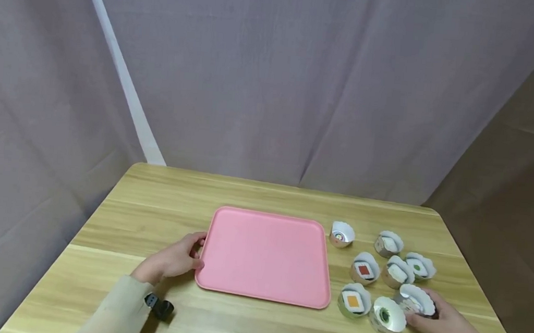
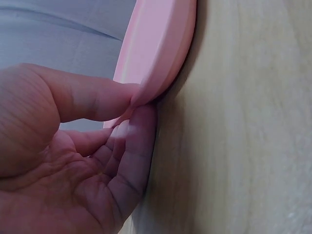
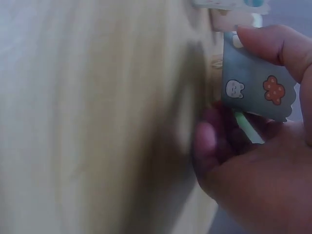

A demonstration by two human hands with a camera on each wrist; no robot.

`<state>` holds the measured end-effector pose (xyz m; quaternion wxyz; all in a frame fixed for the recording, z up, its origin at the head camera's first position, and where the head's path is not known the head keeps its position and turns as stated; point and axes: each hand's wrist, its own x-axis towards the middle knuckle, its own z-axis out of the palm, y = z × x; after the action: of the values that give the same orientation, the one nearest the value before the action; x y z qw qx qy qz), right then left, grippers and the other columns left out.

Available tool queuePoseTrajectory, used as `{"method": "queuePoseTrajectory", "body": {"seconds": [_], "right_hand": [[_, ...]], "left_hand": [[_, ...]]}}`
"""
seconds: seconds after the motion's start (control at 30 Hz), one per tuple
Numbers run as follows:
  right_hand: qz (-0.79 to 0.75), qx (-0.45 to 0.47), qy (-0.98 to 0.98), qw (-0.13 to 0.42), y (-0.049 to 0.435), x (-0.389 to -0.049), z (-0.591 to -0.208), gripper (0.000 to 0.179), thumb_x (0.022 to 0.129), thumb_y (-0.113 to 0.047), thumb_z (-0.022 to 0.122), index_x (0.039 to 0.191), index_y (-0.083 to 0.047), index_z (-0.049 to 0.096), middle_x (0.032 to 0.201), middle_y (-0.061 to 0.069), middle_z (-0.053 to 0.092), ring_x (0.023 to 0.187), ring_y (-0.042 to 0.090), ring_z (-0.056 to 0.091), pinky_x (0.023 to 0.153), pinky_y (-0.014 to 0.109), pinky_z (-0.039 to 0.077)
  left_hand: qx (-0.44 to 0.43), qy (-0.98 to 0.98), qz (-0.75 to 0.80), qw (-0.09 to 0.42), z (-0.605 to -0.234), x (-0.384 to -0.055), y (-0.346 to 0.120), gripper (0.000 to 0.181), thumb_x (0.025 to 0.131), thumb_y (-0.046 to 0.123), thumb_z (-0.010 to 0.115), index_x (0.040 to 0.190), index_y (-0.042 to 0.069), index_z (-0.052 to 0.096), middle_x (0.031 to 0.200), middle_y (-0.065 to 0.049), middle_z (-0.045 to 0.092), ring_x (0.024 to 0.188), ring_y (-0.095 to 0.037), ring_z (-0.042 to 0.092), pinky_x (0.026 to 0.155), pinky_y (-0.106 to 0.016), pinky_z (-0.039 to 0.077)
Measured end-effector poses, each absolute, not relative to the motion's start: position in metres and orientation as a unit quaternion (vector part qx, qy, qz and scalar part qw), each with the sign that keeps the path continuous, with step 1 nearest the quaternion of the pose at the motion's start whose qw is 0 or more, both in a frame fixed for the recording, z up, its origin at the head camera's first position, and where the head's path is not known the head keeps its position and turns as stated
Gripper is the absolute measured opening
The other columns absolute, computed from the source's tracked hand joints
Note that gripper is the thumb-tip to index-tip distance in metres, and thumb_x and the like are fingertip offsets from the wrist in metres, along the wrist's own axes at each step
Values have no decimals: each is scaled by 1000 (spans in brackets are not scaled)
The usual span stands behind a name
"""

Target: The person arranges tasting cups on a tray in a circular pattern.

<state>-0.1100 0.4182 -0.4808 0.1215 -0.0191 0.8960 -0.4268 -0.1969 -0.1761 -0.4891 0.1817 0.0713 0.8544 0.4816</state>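
Observation:
Lying flat on the wooden table is a pink tray (image 1: pixel 264 258). My left hand (image 1: pixel 175 257) pinches its left rim, thumb on top and fingers under the edge, as the left wrist view shows close up. Over at the right, my right hand (image 1: pixel 447 324) grips a paper baking cup (image 1: pixel 418 298) between thumb and fingers. In the right wrist view this cup (image 3: pixel 258 83) is grey-blue with a small bear and an orange shape printed on its side. Directly left of it stands another paper cup (image 1: pixel 388 315) with something green at its bottom.
Several more scalloped paper cups stand right of the tray, among them one with an orange-centred square (image 1: pixel 354 301), one with a red-centred square (image 1: pixel 365 269) and one near the tray's far corner (image 1: pixel 341 234). Grey curtains (image 1: pixel 255 82) hang behind the table (image 1: pixel 141 214).

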Motion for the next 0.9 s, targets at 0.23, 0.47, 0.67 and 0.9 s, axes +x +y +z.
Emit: {"method": "queuePoseTrajectory", "body": {"seconds": [0.23, 0.47, 0.67, 0.9], "right_hand": [[-352, -42, 935, 23, 413, -104, -458, 57, 88, -16, 72, 133, 2, 40, 111, 10, 56, 92, -4, 51, 71, 17, 44], [-354, -29, 935, 12, 398, -112, -437, 63, 87, -18, 73, 135, 3, 37, 117, 18, 54, 91, -4, 51, 69, 19, 46], [-421, -43, 906, -9, 357, -126, -420, 65, 90, -20, 71, 138, 3, 34, 124, 21, 50, 98, -5, 53, 75, 18, 49], [-539, -62, 840, -12, 288, -153, -407, 64, 91, -19, 69, 138, 1, 31, 129, 18, 43, 108, 5, 54, 82, 20, 49]], "left_hand": [[82, 849, 489, 181, -489, -198, -176, 68, 82, -7, 66, 144, 1, 38, 110, -8, 49, 87, -22, 46, 71, -33, 40], [79, 849, 490, 180, -491, -199, -176, 68, 82, -7, 67, 144, 1, 38, 110, -8, 49, 88, -23, 46, 71, -33, 40], [73, 843, 499, 185, -491, -199, -178, 68, 81, -7, 67, 143, 0, 39, 111, -9, 48, 88, -23, 46, 71, -33, 40], [68, 838, 508, 187, -484, -209, -186, 68, 82, -7, 66, 143, 1, 38, 110, -10, 48, 87, -23, 46, 68, -32, 40]]}}
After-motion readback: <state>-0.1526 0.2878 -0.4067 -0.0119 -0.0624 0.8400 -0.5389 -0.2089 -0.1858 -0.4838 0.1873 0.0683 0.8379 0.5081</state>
